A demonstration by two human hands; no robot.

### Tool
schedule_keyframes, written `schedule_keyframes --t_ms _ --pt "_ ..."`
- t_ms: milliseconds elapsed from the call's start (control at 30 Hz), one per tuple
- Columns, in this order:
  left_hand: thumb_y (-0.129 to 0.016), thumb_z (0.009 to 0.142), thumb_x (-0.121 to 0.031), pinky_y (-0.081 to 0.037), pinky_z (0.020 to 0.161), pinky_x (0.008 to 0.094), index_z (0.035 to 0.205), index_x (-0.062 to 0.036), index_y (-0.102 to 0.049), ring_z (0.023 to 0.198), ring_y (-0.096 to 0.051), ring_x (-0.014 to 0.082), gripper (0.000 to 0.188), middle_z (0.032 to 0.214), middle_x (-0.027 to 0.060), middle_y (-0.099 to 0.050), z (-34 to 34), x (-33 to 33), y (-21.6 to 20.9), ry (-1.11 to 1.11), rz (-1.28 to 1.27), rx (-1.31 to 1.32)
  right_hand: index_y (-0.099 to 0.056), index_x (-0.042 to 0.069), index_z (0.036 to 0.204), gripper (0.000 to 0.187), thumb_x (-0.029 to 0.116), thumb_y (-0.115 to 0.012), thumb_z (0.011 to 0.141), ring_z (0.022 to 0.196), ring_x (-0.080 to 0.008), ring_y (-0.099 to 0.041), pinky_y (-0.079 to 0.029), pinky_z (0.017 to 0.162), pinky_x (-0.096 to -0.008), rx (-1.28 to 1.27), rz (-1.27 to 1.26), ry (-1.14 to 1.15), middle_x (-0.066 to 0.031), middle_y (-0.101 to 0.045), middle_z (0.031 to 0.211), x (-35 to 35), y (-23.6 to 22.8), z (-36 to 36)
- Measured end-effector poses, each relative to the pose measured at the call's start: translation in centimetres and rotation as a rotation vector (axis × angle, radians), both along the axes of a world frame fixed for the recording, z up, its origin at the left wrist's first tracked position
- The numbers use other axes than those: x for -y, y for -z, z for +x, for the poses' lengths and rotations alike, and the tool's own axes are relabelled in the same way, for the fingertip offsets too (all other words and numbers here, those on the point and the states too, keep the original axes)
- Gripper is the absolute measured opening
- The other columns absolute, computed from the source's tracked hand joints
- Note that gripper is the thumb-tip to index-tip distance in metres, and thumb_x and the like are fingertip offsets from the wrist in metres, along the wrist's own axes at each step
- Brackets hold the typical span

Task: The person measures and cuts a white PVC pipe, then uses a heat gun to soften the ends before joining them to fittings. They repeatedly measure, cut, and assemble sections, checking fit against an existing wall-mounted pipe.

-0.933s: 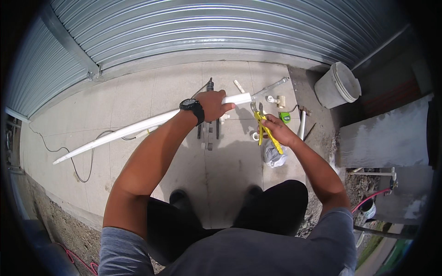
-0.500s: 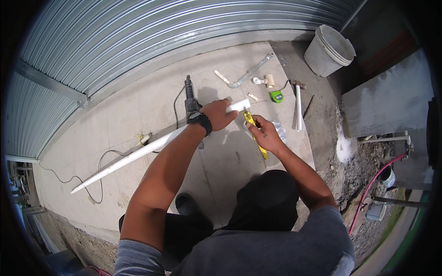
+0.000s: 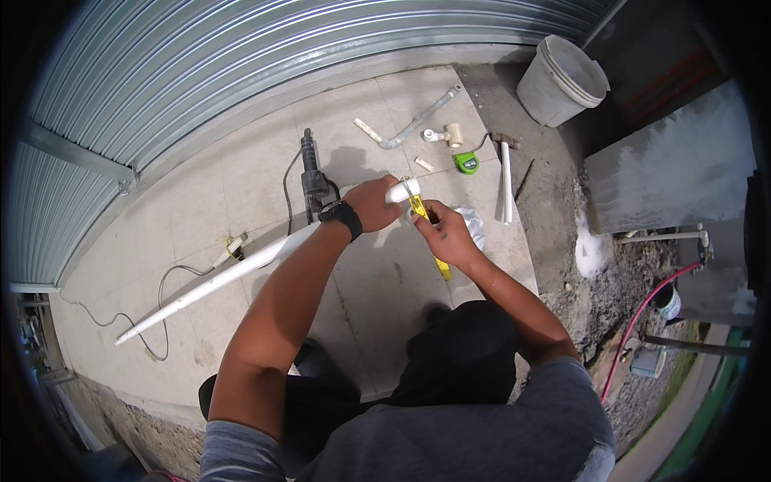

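Head view: one view only.
Left hand [image 3: 376, 205]: fingers gripping the long white pipe [image 3: 241, 273] near its end, centre frame.
Right hand [image 3: 444, 234]: holding the yellow tool [image 3: 426, 226], now moving in against the pipe's end.
Change: pipe end is sitting lower, nearer the body.

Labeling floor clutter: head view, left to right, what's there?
Long white pipe's far end → power tool → left hand → right hand with yellow tool → green tape measure → grey bucket
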State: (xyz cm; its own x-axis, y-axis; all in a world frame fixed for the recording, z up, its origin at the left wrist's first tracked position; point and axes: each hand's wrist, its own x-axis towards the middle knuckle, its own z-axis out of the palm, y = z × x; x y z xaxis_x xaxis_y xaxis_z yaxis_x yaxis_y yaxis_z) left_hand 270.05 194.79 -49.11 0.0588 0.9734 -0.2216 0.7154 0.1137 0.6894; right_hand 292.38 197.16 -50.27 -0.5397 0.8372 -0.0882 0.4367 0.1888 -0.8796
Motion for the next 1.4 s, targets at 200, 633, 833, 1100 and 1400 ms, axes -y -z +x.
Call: schedule_keyframes --t_ms 200,633,833,1100,1400 --pt "-0.078 0.082 -0.053 -0.052 0.082 0.0387 0.109 0.0002 -0.07 0.09 -0.068 0.0293 0.06 0.091 0.0174 -0.069 -0.5 -1.6 -0.6 0.048 -0.057 0.174 -0.066 -0.002 0.114 0.032 0.025 -0.069 0.096 0.072 -0.0211 -0.065 -0.052 0.069 -0.035 -0.057 -0.009 0.002 -0.0145 -0.07 0.084 0.4 -0.3 0.2" --pt "-0.076 0.084 -0.059 -0.052 0.082 0.0443 0.112 0.0043 -0.069 0.093 -0.068 0.0379 0.07 0.096 0.0251 -0.07 0.4 -2.1 0.7 -0.013 0.1 0.116 -0.046 0.0 0.144 0.072 0.018 -0.076 0.08 0.108 -0.0241 -0.058 -0.046 0.096 -0.037 0.103 -0.315 -0.228 -0.0155 -0.061 0.121 0.6 0.3 2.6" --pt "-0.077 0.083 -0.06 -0.053 0.082 0.0441 0.115 0.0053 -0.068 0.094 -0.068 0.039 0.073 0.097 0.0259 -0.07 1.0 -1.5 1.0 -0.025 0.109 0.096 -0.046 -0.003 0.145 0.075 0.017 -0.075 0.079 0.117 -0.0275 -0.058 -0.045 0.099 -0.0362 0.205 -0.526 -0.158 -0.0178 -0.06 0.127 1.4 -0.4 2.9" --pt "-0.074 0.083 -0.062 -0.054 0.088 0.0446 0.127 0.0047 -0.063 0.102 -0.069 0.04 0.081 0.105 0.0271 -0.071 2.0 -0.5 0.0 -0.052 0.06 0.043 -0.047 -0.002 0.144 0.075 0.019 -0.076 0.078 0.112 -0.0328 -0.062 -0.048 0.098 -0.0385 0.202 -0.239 -0.203 -0.0211 -0.064 0.12 2.6 -0.1 2.9" --pt "-0.069 0.084 -0.066 -0.053 0.093 0.0468 0.134 0.0018 -0.059 0.109 -0.067 0.0414 0.085 0.113 0.0268 -0.07 2.6 0.0 -1.1 -0.026 0.003 -0.043 -0.049 0.0 0.141 0.07 0.019 -0.078 0.081 0.122 -0.0333 -0.06 -0.046 0.104 -0.0398 0.226 -0.288 -0.15 -0.0212 -0.063 0.127 2.8 0.9 3.0"
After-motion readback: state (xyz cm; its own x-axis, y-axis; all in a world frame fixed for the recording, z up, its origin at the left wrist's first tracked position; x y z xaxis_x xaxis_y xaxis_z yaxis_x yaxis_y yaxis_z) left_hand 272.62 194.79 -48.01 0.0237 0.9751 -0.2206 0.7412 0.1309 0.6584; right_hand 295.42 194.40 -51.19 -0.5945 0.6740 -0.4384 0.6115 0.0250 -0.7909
